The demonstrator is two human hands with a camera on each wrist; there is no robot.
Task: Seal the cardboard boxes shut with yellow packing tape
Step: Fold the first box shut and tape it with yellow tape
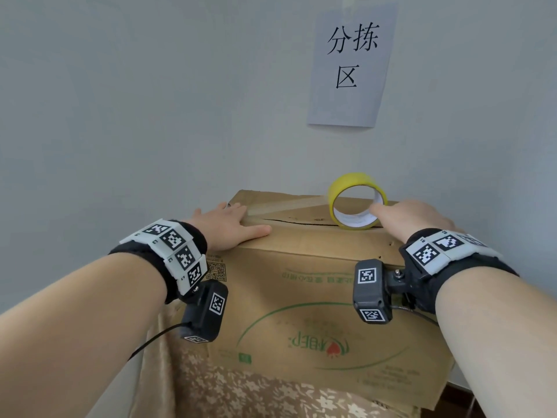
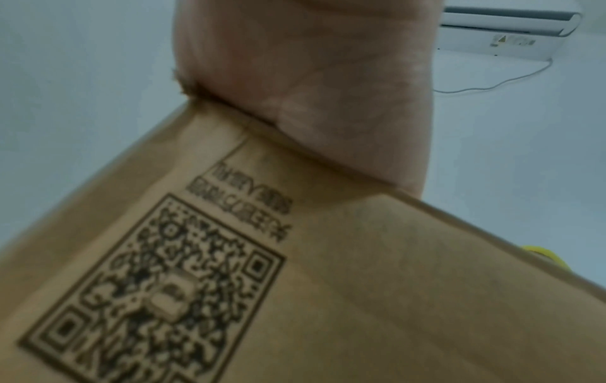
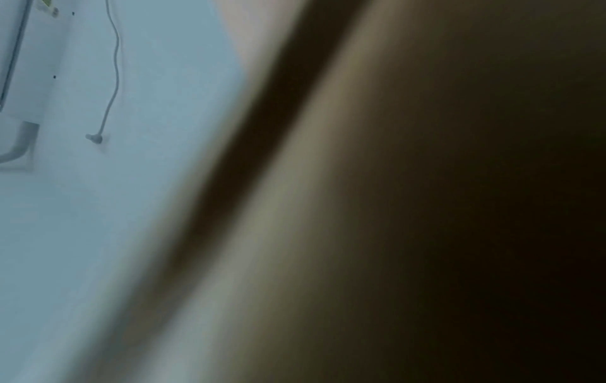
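left hand [image 1: 229, 227] flat on cardboard box [image 1: 316, 285]; right hand [image 1: 416, 215] grip state unclear beside tape roll [image 1: 357, 200].

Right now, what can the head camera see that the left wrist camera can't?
Only the head view shows the paper sign on the wall, both hands, with the left hand flat on the box and the right hand touching the tape roll, and the flap seam. Only the left wrist view shows the air conditioner. Both show the cardboard box, its QR code, and yellow tape.
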